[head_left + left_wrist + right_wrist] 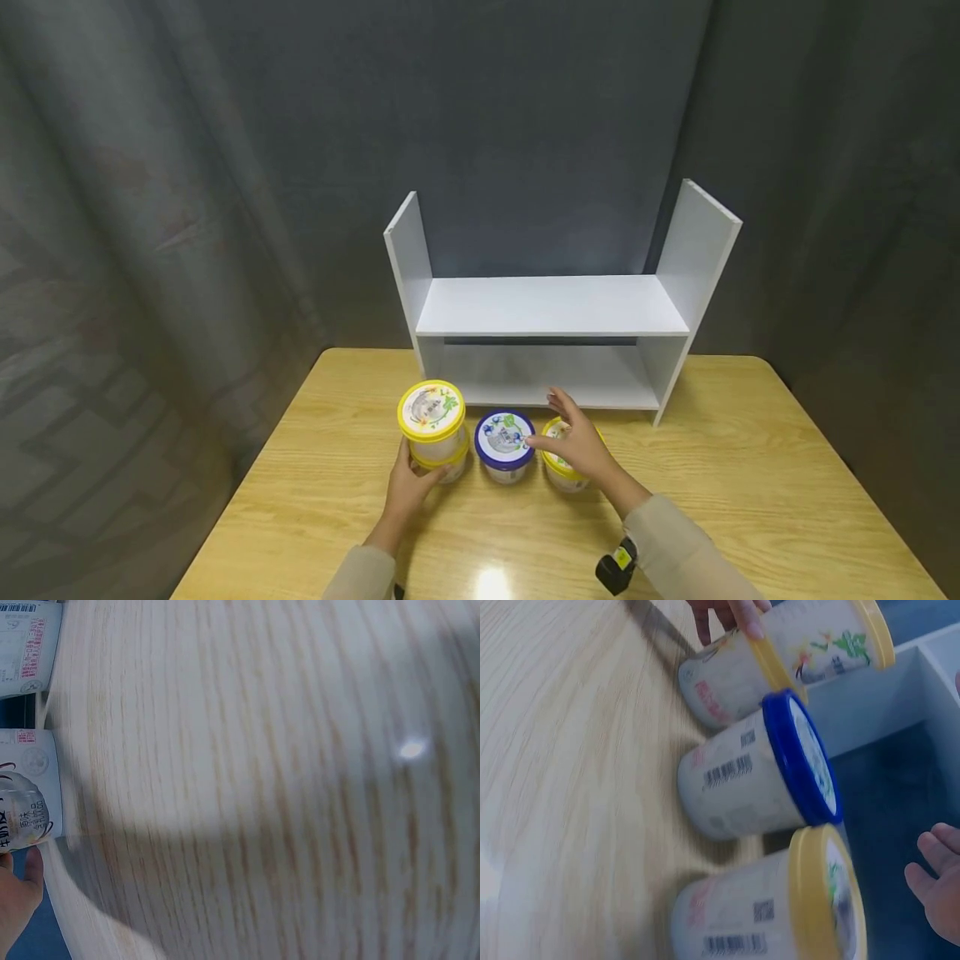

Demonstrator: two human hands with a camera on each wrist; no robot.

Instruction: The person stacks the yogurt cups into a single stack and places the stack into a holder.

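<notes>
Two yellow-lidded tubs are stacked at the left of a row on the table; the upper tub (431, 412) sits on the lid of the lower tub (455, 471). My left hand (407, 492) grips the lower one, thumb on its near side and fingers around its left. Beside the stack is a blue-lidded tub (506, 440), and right of that another yellow-lidded tub (564, 478). Over these two hovers my right hand (581, 446), fingers spread and holding nothing. In the right wrist view the right hand (941, 881) is apart from the lids.
Behind the tubs stands a white two-level shelf (551, 308) with upright side panels. A light wooden table (750, 475) lies under everything. Dark grey curtains (540, 125) hang at the back and sides.
</notes>
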